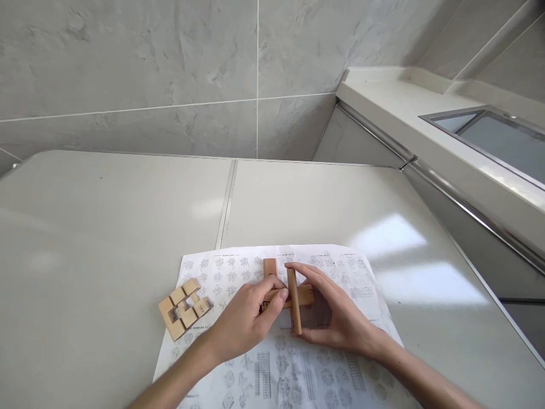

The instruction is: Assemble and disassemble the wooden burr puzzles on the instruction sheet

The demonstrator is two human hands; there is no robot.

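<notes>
My left hand (244,318) pinches a wooden puzzle piece (305,295) that lies crosswise over the paper sheet (238,363), its right end reaching past the other piece. Between thumb and fingers, my right hand (344,318) grips a second wooden puzzle piece (294,301) by its two ends. The two pieces cross each other; whether they interlock I cannot tell. Behind my left fingers shows a third wooden piece (269,266), its lower part hidden. Several lighter notched wooden blocks (177,295) form a cluster left of my hands, at the sheet's left edge.
The printed sheet carries rows of small diagrams and lies on a pale glossy table (106,227) with a metal seam (227,204). Grey tiled wall (128,57) rises behind. To the right is a white counter (395,108) with a steel-framed sink (502,142).
</notes>
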